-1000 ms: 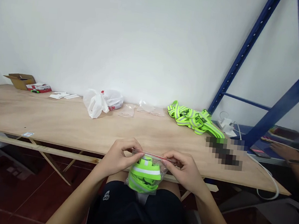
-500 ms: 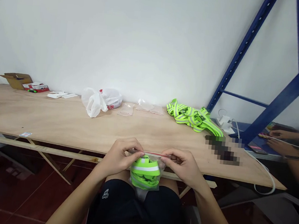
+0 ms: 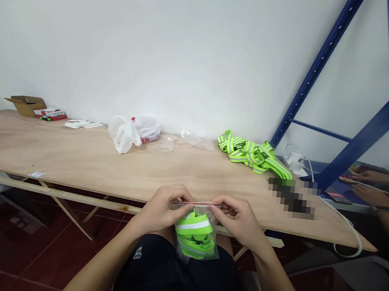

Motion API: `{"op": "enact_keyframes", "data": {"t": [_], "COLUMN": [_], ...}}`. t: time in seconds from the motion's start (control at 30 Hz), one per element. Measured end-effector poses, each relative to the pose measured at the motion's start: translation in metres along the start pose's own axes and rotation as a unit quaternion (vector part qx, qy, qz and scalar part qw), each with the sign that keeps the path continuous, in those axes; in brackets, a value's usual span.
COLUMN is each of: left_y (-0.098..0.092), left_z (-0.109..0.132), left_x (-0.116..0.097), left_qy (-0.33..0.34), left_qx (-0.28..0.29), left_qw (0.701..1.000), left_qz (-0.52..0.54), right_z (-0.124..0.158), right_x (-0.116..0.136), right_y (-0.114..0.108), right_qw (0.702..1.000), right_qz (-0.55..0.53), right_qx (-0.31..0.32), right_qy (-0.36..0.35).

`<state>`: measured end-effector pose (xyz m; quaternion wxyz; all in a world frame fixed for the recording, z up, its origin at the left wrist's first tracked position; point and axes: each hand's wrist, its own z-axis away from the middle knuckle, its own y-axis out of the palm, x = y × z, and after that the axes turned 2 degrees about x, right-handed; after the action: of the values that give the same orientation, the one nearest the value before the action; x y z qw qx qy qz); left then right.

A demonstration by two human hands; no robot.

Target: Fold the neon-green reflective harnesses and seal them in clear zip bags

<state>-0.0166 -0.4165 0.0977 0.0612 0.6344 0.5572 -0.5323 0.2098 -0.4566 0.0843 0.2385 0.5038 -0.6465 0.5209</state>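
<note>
Pinching the top edge of a clear zip bag (image 3: 196,231) over the lap, both hands work just in front of the near edge of the plywood table (image 3: 85,162). The left hand (image 3: 160,209) is closed on the left end of the bag's red-lined seal strip; the right hand (image 3: 239,217) is closed on its right end, fingertips meeting the strip from both sides. The folded fluorescent-green reflective strap (image 3: 195,234) already sits wholly inside the bag, which hangs below the hands, so filling appears done. Whether the seal is pressed shut along its whole length cannot be told; closing it appears to be the step in hand.

Relative to the table: a loose heap of green reflective straps (image 3: 249,153) lies at its far right, unbagged. Empty clear bags (image 3: 181,142) lie along the far edge at centre, a white plastic bag (image 3: 131,132) just left of them, a cardboard box (image 3: 27,105) at the far left. Beyond the table's right end another person's hands (image 3: 367,184) rest at a separate surface.
</note>
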Motion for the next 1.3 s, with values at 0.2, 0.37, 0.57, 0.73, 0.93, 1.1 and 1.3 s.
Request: {"op": "enact_keyframes", "data": {"t": [0.2, 0.37, 0.57, 0.73, 0.93, 1.1, 1.3], "left_y": [0.002, 0.002, 0.003, 0.004, 0.000, 0.006, 0.006], "left_z": [0.000, 0.001, 0.000, -0.001, 0.000, -0.001, -0.002], "left_x": [0.002, 0.000, 0.001, 0.002, 0.001, 0.003, 0.003], "left_qy": [-0.001, -0.021, -0.009, -0.008, -0.003, 0.007, -0.012], "left_qx": [0.000, 0.023, 0.017, 0.012, 0.014, 0.020, 0.015], "left_qw": [1.000, 1.000, 1.000, 1.000, 1.000, 1.000, 1.000], "left_qz": [-0.005, 0.001, -0.007, -0.003, -0.019, -0.023, -0.006], "right_z": [0.000, 0.000, -0.001, -0.001, -0.004, -0.004, -0.002], "right_x": [-0.002, -0.001, -0.008, -0.006, -0.001, 0.000, 0.003], "right_y": [0.000, 0.003, 0.002, 0.002, 0.006, 0.005, 0.004], "right_qw": [0.999, 0.999, 0.999, 0.999, 0.999, 0.999, 0.998], "right_qz": [0.035, 0.051, 0.023, 0.027, 0.036, 0.027, 0.055], "right_qx": [0.020, 0.003, 0.029, 0.026, 0.021, 0.038, 0.023], "right_qy": [0.005, -0.013, 0.016, 0.010, 0.006, 0.011, -0.019]}}
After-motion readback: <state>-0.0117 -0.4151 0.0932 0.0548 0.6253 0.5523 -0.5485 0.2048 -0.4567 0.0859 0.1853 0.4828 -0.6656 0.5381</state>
